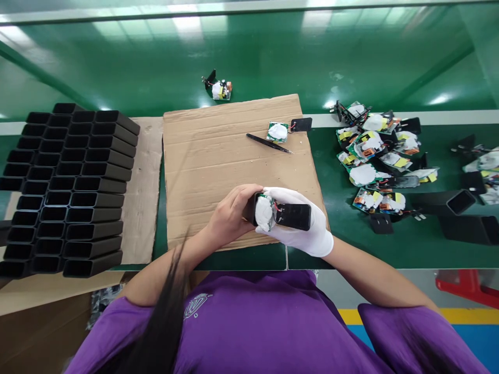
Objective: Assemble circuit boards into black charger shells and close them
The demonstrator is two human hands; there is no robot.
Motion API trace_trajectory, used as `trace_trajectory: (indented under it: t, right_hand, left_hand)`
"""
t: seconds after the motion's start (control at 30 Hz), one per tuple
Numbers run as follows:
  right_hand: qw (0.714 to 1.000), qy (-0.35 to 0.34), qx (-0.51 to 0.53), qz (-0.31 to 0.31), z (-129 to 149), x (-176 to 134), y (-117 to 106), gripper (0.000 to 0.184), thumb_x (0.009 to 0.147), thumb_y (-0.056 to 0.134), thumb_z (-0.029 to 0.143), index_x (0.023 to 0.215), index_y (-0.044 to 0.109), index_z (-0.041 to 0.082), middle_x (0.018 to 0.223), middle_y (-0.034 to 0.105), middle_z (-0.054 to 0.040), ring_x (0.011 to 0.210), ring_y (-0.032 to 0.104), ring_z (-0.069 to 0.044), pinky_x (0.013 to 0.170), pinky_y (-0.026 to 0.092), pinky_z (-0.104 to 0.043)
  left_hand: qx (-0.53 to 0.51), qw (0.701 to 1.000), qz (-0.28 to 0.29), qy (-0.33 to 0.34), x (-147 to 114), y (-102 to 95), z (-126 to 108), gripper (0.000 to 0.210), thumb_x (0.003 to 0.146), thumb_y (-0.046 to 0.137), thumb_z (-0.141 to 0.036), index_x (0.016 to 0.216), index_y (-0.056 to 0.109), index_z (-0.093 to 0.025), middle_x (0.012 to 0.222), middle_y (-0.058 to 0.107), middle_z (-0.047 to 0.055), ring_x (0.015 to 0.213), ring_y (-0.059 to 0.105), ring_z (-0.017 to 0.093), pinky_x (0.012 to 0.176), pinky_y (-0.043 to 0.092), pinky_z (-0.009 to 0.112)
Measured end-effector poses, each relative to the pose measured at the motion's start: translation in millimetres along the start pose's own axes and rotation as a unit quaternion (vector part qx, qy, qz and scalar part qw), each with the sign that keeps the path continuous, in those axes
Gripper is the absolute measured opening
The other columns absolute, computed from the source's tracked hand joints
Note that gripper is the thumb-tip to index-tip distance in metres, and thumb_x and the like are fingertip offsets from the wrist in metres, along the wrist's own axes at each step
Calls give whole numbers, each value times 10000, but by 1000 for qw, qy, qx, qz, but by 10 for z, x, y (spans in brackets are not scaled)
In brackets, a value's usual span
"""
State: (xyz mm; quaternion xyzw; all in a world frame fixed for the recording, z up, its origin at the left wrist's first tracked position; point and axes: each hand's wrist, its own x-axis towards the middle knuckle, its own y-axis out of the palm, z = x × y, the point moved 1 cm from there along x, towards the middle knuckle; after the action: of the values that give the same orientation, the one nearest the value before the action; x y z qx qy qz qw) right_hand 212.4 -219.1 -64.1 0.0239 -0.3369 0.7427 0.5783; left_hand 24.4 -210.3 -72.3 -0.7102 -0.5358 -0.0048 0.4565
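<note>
My bare left hand is wrapped round a dark rectangular housing, most of it hidden by the fingers. At its mouth sits a circuit board covered with white paste; I cannot tell how far inside it lies. My right hand, in a white glove, is closed round the board from the right. A black end plate, joined to the board by short red wires, rests over the gloved palm. Both hands are above the near edge of the cardboard sheet.
Black tweezers lie beside another wired board on the cardboard. One more board is farther back. Stacked black housings fill the left. Several boards are heaped at right, near two loose housings.
</note>
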Motion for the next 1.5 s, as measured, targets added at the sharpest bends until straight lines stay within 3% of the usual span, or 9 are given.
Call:
trace_trajectory:
  t: [0.53, 0.9, 1.27, 1.5]
  right_hand:
    - [1000, 12, 9, 11, 10, 24, -27, 559, 784, 786, 450, 1258, 574, 241, 1223, 707, -90, 1123, 695, -243, 992, 579, -382]
    - [998, 53, 33, 29, -2, 20, 5, 522, 764, 798, 447, 1200, 606, 235, 1200, 707, -104, 1127, 684, -251, 1003, 555, -405]
    - [999, 23, 14, 21, 4, 12, -4, 530, 804, 758, 473, 1244, 572, 243, 1230, 696, -96, 1146, 677, -240, 1009, 558, -391]
    - [998, -54, -25, 15, 25, 25, -43, 556, 846, 718, 474, 1313, 518, 248, 1234, 694, -97, 1169, 670, -238, 1004, 570, -385]
  left_hand:
    - [-19, 1000, -1, -11, -7, -3, -6, 534, 822, 698, -226, 1309, 482, -187, 1148, 688, 98, 1077, 667, 196, 928, 551, 275]
    - [5, 1000, 9, -10, -7, -10, -16, 497, 846, 620, -185, 1319, 466, -203, 1162, 686, 92, 1091, 664, 194, 931, 549, 282]
    - [0, 1000, -4, 1, 0, -11, -5, 517, 851, 638, -205, 1338, 463, -216, 1156, 691, 88, 1094, 665, 197, 961, 538, 289]
    - [2, 999, -24, 29, 28, -16, -21, 474, 889, 635, -274, 1329, 478, -195, 1105, 700, 106, 1061, 679, 201, 942, 554, 304]
